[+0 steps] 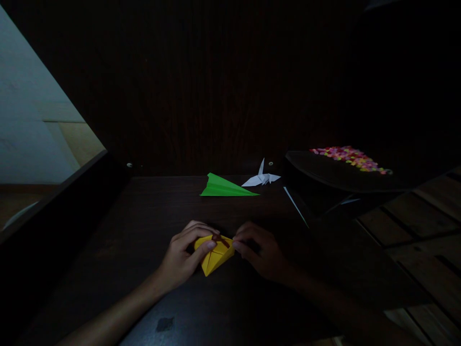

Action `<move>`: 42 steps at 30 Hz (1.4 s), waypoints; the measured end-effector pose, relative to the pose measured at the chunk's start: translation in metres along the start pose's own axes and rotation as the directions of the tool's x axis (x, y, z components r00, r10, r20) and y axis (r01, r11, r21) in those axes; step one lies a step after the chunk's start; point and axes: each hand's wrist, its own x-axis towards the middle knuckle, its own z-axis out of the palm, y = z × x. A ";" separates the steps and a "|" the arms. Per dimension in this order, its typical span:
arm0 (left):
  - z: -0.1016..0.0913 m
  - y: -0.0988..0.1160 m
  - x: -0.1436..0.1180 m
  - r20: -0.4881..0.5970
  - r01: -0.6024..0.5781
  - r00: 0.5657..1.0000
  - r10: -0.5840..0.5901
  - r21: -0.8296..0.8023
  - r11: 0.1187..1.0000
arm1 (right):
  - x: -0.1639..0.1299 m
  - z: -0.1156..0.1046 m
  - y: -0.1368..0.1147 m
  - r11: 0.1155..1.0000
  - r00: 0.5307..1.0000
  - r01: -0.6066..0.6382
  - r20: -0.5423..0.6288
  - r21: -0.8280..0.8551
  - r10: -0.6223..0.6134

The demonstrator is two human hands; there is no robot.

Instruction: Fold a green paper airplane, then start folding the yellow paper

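low in the centre of the frame, a partly folded piece of yellow origami paper (215, 253) lay on the dark wooden tabletop (151, 216), its pointed tip aimed toward the bottom edge; the left hand (184, 257) rested on the paper's left side, fingers curled over the upper edge and the thumb pressed flat along the paper's left flap; the right hand (260, 252) sat just beside the paper's right corner, its fingertips bunched together and pinching that corner, though the dim light left it unclear how much paper lay between them; both hands were touching the paper and were close to one another, nearly meeting above the fold; farther up, in the middle of the frame, a green folded paper plane (225, 187) lay flat on the table, and just to its right stood a white folded paper crane (261, 178), near the plane but apart from it; to the right of the frame, a dark tray (324, 175) carried a scatter of small multicoloured paper pieces (351, 158); a pale wall (29, 110) showed in the upper left of the frame.
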 end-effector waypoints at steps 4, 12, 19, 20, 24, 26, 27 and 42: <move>-0.004 -0.003 0.003 -0.044 -0.116 0.992 0.120 0.085 0.990 | -0.002 -0.003 0.005 0.994 0.999 0.053 0.003 -0.097 -0.053; -0.016 -0.008 0.005 0.077 -0.324 0.946 0.315 0.258 0.910 | -0.002 -0.007 0.012 0.968 0.989 0.147 0.013 -0.206 -0.147; -0.025 -0.011 0.006 0.085 -0.327 0.945 0.317 0.315 0.891 | 0.003 -0.012 0.014 0.981 0.994 0.091 -0.052 -0.174 -0.101; -0.026 -0.012 0.006 0.085 -0.320 0.947 0.309 0.324 0.891 | 0.003 -0.013 0.014 0.983 0.994 0.081 -0.058 -0.166 -0.091; -0.030 -0.016 0.006 0.080 -0.298 0.954 0.288 0.337 0.893 | 0.005 -0.016 0.016 0.987 0.995 0.055 -0.073 -0.148 -0.067; -0.032 -0.018 0.006 0.084 -0.298 0.954 0.287 0.341 0.892 | 0.006 -0.017 0.016 0.988 0.995 0.036 -0.083 -0.148 -0.049; -0.033 -0.019 0.005 0.086 -0.297 0.954 0.286 0.347 0.890 | 0.006 -0.018 0.017 0.989 0.995 0.025 -0.087 -0.149 -0.038; -0.042 -0.026 0.007 0.201 -0.281 0.955 0.217 0.387 0.878 | 0.015 -0.025 0.029 0.982 0.998 -0.062 -0.014 -0.177 0.060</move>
